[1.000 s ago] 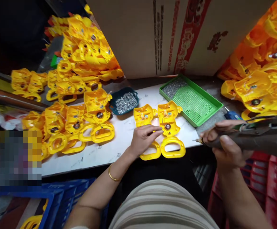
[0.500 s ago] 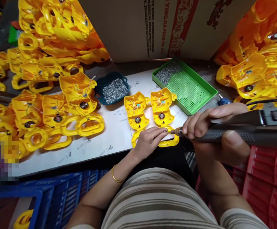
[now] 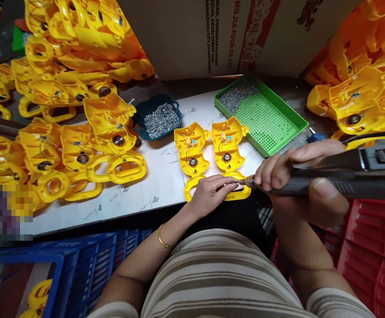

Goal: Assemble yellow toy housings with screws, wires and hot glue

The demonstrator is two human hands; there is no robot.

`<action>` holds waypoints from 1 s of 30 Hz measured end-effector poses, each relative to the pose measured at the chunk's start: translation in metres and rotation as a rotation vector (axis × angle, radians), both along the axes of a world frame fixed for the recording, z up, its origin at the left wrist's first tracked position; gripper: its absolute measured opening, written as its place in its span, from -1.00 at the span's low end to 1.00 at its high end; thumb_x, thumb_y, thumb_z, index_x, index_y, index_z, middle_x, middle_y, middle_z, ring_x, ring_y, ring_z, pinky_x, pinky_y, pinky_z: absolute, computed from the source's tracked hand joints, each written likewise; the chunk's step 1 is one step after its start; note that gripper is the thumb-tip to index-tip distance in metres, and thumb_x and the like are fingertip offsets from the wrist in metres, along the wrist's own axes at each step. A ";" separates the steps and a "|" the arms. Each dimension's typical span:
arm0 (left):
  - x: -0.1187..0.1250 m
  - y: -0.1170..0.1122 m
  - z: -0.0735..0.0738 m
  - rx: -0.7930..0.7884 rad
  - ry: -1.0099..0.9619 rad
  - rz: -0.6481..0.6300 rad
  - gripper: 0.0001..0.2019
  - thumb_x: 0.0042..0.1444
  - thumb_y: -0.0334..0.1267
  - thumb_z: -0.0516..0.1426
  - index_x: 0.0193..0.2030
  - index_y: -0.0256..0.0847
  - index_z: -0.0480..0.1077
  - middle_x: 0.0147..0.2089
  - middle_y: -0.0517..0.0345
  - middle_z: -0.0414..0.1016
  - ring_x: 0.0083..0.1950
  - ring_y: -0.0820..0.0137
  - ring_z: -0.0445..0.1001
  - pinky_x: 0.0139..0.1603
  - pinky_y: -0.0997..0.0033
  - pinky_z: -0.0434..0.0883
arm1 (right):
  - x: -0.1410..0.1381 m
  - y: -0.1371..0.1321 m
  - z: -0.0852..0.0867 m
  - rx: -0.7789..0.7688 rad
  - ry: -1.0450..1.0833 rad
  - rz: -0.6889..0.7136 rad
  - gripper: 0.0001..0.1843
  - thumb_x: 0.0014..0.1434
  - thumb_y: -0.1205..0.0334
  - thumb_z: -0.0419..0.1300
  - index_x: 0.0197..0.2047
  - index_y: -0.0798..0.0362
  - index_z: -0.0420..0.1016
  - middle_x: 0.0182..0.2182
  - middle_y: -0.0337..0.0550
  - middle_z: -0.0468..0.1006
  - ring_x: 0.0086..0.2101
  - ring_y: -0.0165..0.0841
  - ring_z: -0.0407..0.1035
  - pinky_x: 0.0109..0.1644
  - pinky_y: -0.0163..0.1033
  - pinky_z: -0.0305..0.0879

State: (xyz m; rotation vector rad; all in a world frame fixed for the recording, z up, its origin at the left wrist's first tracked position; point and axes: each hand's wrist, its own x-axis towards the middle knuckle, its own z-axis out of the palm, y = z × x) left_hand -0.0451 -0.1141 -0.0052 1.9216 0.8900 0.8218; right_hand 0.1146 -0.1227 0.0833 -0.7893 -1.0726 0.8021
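My right hand (image 3: pixel 298 176) is wrapped round a black electric screwdriver (image 3: pixel 325 179), which lies nearly level and points left. Its bit reaches the fingertips of my left hand (image 3: pixel 212 192). Thumb and forefinger of that hand are pinched together at the bit's tip; what is between them is too small to make out. Below them, two yellow plastic shell halves with loop handles lie side by side, the left shell (image 3: pixel 187 141) and the right shell (image 3: pixel 227 139). Both have wires and a round speaker-like part inside. My left hand partly covers their handles.
A dark teal basket (image 3: pixel 141 126) and a green tray (image 3: pixel 280 148) hold small metal pieces that look like screws. More yellow shells (image 3: pixel 76 150) are piled left and right. A cardboard box (image 3: pixel 186 39) stands behind; blue crates (image 3: pixel 89 260) and red crates (image 3: pixel 371 251) flank me below.
The whole view has shifted slightly, with the table things a little higher and further right in it. Both hands keep the same grip, bit and fingertips still together.
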 end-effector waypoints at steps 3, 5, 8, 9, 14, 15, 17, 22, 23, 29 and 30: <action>0.000 -0.001 -0.001 0.048 0.024 -0.004 -0.82 0.29 -0.26 0.13 -0.14 -0.23 0.56 -0.28 0.10 0.63 -0.34 0.46 0.57 -0.32 0.54 0.44 | 0.001 -0.002 0.000 -0.032 -0.018 -0.022 -0.80 0.13 -0.03 0.16 -0.28 -0.13 0.30 -0.71 -0.41 0.22 -0.74 -0.40 0.13 -0.65 -0.23 0.17; 0.001 -0.002 0.000 0.069 0.029 -0.004 -0.83 0.28 -0.30 0.13 -0.15 -0.26 0.55 -0.27 0.08 0.63 -0.32 0.45 0.57 -0.30 0.55 0.44 | 0.002 -0.003 0.000 -0.034 0.009 -0.022 -0.81 0.10 0.00 0.18 -0.28 -0.11 0.33 -0.70 -0.40 0.24 -0.74 -0.40 0.15 -0.65 -0.23 0.19; 0.002 -0.002 0.002 0.069 0.033 -0.004 -0.84 0.28 -0.32 0.13 -0.15 -0.27 0.55 -0.27 0.08 0.63 -0.30 0.45 0.57 -0.29 0.55 0.44 | 0.003 -0.003 0.001 -0.005 0.077 0.011 -0.86 0.07 0.10 0.22 -0.32 -0.07 0.37 -0.68 -0.36 0.27 -0.72 -0.40 0.20 -0.66 -0.22 0.22; 0.002 -0.002 0.003 0.062 0.036 -0.006 -0.84 0.28 -0.32 0.13 -0.15 -0.26 0.54 -0.26 0.08 0.63 -0.29 0.44 0.58 -0.28 0.55 0.44 | 0.003 -0.003 0.001 0.003 0.090 0.019 -0.87 0.06 0.12 0.23 -0.33 -0.07 0.38 -0.68 -0.36 0.28 -0.72 -0.40 0.20 -0.67 -0.22 0.23; 0.003 -0.002 0.002 0.055 0.040 -0.028 -0.84 0.29 -0.28 0.12 -0.15 -0.25 0.53 -0.25 0.08 0.63 -0.27 0.44 0.58 -0.26 0.56 0.45 | 0.002 -0.001 -0.001 0.009 0.099 0.001 -0.85 0.04 0.08 0.24 -0.33 -0.08 0.39 -0.70 -0.37 0.26 -0.74 -0.40 0.18 -0.71 -0.23 0.15; 0.003 -0.002 0.002 0.066 0.045 -0.030 -0.83 0.29 -0.27 0.12 -0.15 -0.25 0.53 -0.26 0.08 0.63 -0.28 0.44 0.58 -0.27 0.56 0.45 | 0.002 -0.001 -0.002 0.005 0.102 0.000 -0.85 0.05 0.09 0.24 -0.33 -0.08 0.39 -0.70 -0.37 0.26 -0.74 -0.40 0.18 -0.71 -0.23 0.15; 0.003 -0.002 0.001 0.101 0.062 -0.039 -0.82 0.30 -0.27 0.11 -0.16 -0.28 0.53 -0.28 0.06 0.62 -0.30 0.44 0.57 -0.29 0.55 0.44 | 0.001 -0.002 -0.002 -0.006 0.107 0.010 -0.84 0.06 0.08 0.25 -0.32 -0.07 0.40 -0.70 -0.37 0.26 -0.74 -0.40 0.17 -0.71 -0.24 0.14; 0.004 -0.001 0.004 0.147 0.094 -0.075 -0.79 0.32 -0.26 0.09 -0.17 -0.30 0.53 -0.30 0.06 0.61 -0.34 0.47 0.54 -0.30 0.55 0.43 | 0.001 -0.003 -0.006 -0.003 0.112 0.065 -0.83 0.09 0.09 0.23 -0.24 -0.06 0.43 -0.67 -0.36 0.28 -0.70 -0.41 0.21 -0.66 -0.25 0.17; 0.003 -0.001 0.005 0.140 0.099 -0.079 -0.78 0.32 -0.26 0.08 -0.17 -0.30 0.53 -0.31 0.07 0.61 -0.34 0.48 0.54 -0.30 0.56 0.43 | 0.002 -0.003 -0.007 0.008 0.106 0.076 -0.82 0.11 0.10 0.23 -0.22 -0.05 0.44 -0.66 -0.36 0.28 -0.70 -0.41 0.21 -0.65 -0.25 0.18; -0.002 0.002 0.006 0.215 0.232 0.044 -0.59 0.22 0.00 0.17 0.05 -0.26 0.46 -0.38 0.17 0.55 -0.43 0.50 0.46 -0.35 0.54 0.38 | 0.018 0.006 -0.013 0.103 -0.034 0.229 -0.73 0.17 0.06 0.17 -0.07 -0.08 0.47 -0.65 -0.33 0.34 -0.69 -0.37 0.26 -0.63 -0.22 0.28; -0.004 0.001 0.006 0.291 0.270 0.085 -0.59 0.20 0.03 0.18 0.02 -0.26 0.48 -0.37 0.14 0.55 -0.39 0.46 0.47 -0.31 0.50 0.39 | 0.020 0.008 -0.013 0.121 -0.041 0.220 -0.74 0.17 0.07 0.17 -0.08 -0.08 0.47 -0.65 -0.33 0.34 -0.69 -0.37 0.26 -0.63 -0.21 0.28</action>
